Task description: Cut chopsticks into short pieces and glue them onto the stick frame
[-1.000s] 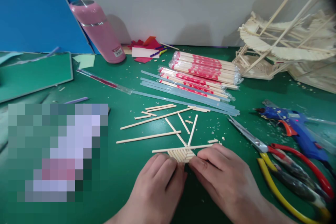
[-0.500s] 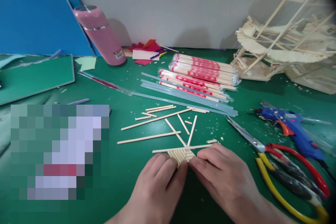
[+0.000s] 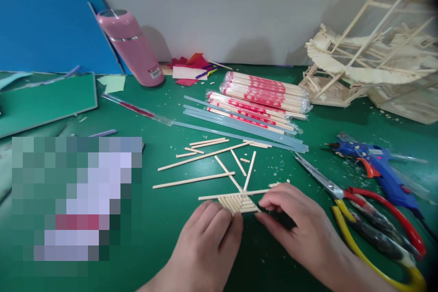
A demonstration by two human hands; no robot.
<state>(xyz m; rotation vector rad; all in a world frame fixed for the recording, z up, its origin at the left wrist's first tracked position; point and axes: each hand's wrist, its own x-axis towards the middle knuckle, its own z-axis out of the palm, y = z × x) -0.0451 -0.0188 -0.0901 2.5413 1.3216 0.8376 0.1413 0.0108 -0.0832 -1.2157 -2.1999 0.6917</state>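
A small panel of short wooden sticks [image 3: 233, 202], laid side by side in a slanted pattern, lies on the green table in front of me. My left hand [image 3: 210, 235] is closed over its near left edge, fingers and thumb pressed on it. At the right corner is my right hand [image 3: 296, 223], its thumb and forefinger apart with a gap between them. The thumb tip is close to the end of the lowest stick; I cannot tell if it touches. One long stick [image 3: 215, 196] crosses behind the panel, and loose cut sticks [image 3: 195, 179] lie beyond it.
Scissors [image 3: 333, 187] and a blue glue gun [image 3: 379, 159] lie at the right. Behind are glue sticks [image 3: 239, 123], wrapped chopsticks [image 3: 267, 91] and a wooden stick model [image 3: 342, 64]. A pink bottle [image 3: 133, 50] leans at the back left. A blurred patch covers the lower left.
My right hand has drawn back slightly to the right, and its thumb and forefinger have parted, uncovering the panel's right corner. My left hand stays almost in place.
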